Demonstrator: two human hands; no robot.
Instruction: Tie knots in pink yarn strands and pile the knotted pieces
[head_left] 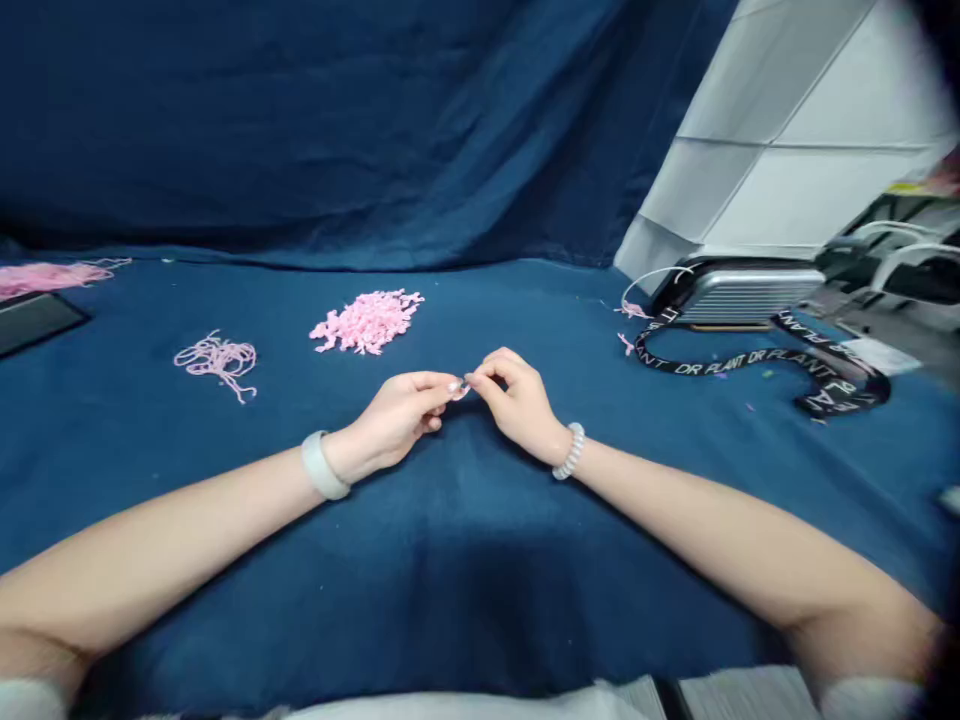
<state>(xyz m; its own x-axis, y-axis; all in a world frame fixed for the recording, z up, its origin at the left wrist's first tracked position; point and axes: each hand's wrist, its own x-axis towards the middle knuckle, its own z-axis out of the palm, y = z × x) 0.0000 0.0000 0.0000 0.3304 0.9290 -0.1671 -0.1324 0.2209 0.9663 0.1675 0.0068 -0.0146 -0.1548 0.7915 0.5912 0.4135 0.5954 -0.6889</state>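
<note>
the left hand (405, 410) and right hand (519, 403) meet above a blue-covered tabletop (480, 560), fingertips pinched narrow on a small pink strand (460, 393), mostly hidden between them. beyond, at left, lies a loose tangle of pink yarn (217, 358); at right, a black lettered lanyard (705, 369) curls. farther back sit a heap of pink scraps (369, 322) and a silver case (757, 298), before a dark blue curtain (337, 120).

Our tabletop (480, 580) plain blue; curtain (300, 120) beyond far edge navy. Held piece (461, 392) pink. We see pink pile (369, 322) toward far edge; nearer left edge, pale pink yarn (215, 354). At far edge's right end, silver case (757, 296), striped by ridges; black lanyard (697, 368), white lettering. Our wristband (324, 467) pale grey, bracelet (573, 452) whitish.
</note>
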